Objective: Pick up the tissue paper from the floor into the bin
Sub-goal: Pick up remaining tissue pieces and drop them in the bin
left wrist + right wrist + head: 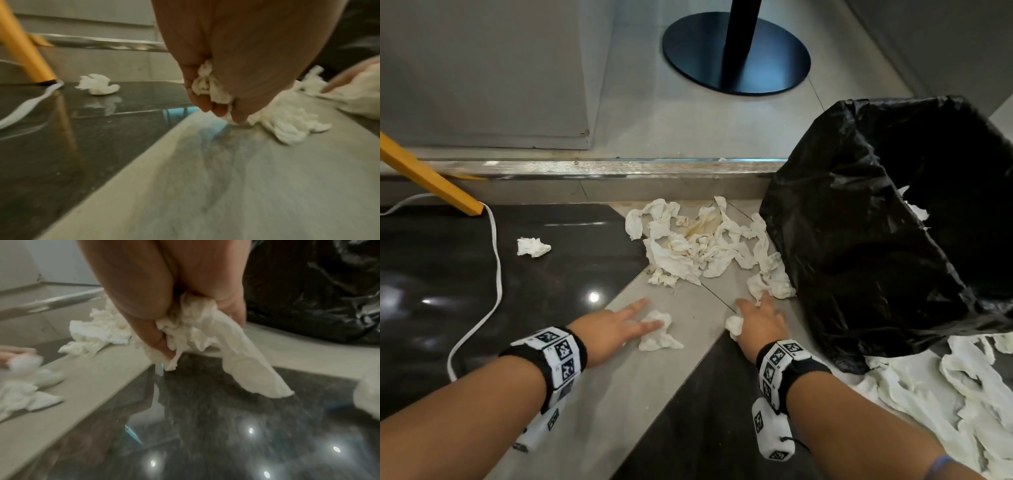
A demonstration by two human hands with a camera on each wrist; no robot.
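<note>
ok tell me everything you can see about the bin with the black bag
The bin is lined with a glossy, wrinkled black plastic bag that drapes over its rim and hides its walls entirely. It is tilted, mouth facing up and toward the person, resting on the grey floor strip to the right of the big tissue pile. A few white tissue scraps lie inside near the rim. Loose tissues touch its base on the left, and more tissue spreads below it. The right hand is close beside it, not touching.
</note>
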